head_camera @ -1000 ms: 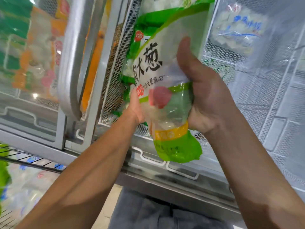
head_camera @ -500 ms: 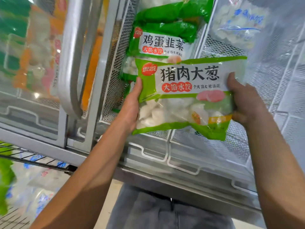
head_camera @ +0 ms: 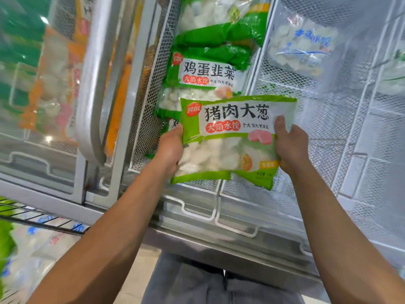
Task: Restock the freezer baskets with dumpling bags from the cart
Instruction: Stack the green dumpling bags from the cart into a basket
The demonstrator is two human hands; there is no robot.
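a: what is being held, and how?

b: a green and white dumpling bag [head_camera: 232, 139] is held flat, label side up, in front of the open freezer. its left edge is gripped by the left hand [head_camera: 169, 148], with the fingers hidden under the bag. its right edge is gripped by the right hand [head_camera: 290, 143], whose thumb is laid over the printed front while the other fingers are curled behind.

a: where is the bag in relation to the baskets?

b: it is raised before the wire mesh baskets, straddling the divider between two of them. the left basket [head_camera: 151, 119] is stocked with a stack of similar green bags [head_camera: 208, 73], which are partly overlapped by the top left corner of the held bag. whether they are touched cannot be told. the right basket [head_camera: 328, 128] is seen mostly as bare mesh, with a pale bag printed in blue [head_camera: 304, 47] lying further back.

a: anything else in view?

b: a glass door with a curved metal handle [head_camera: 96, 84] is seen at the left. a wire cart [head_camera: 41, 220] loaded with blurred bags is seen at lower left.
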